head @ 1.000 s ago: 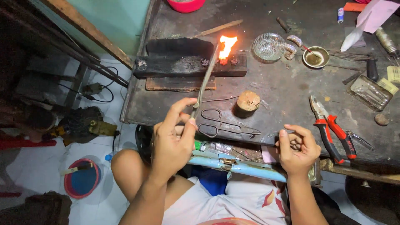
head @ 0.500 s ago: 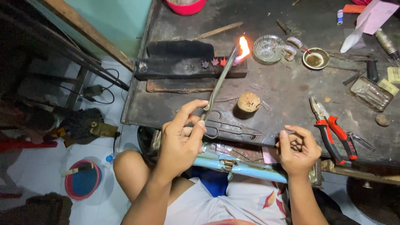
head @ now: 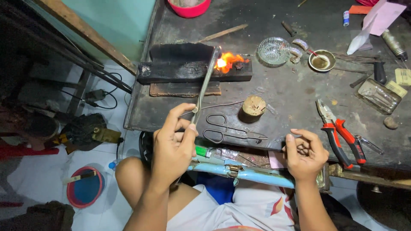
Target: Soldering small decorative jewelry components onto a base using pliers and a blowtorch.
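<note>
My left hand (head: 173,145) grips a long metal torch pipe (head: 205,81) that slants up over the dark workbench (head: 291,90). Its tip throws an orange flame (head: 227,62) onto a small dark piece (head: 239,66) lying on a charred black block (head: 188,68). My right hand (head: 305,155) rests at the bench's near edge, fingers curled around something small that I cannot make out. Black scissors (head: 227,130) and a short wooden stump (head: 254,106) lie between the two hands.
Red-handled pliers (head: 342,134) lie right of my right hand. A glass dish (head: 274,50), a small brass bowl (head: 322,60), a clear tray (head: 379,95) and a red bowl (head: 189,6) sit farther back. A red and blue tub (head: 85,188) stands on the floor at left.
The flame has swung from the middle of the charred block rightward and now plays low on the block's right end. My left hand shifted slightly; my right hand stayed put.
</note>
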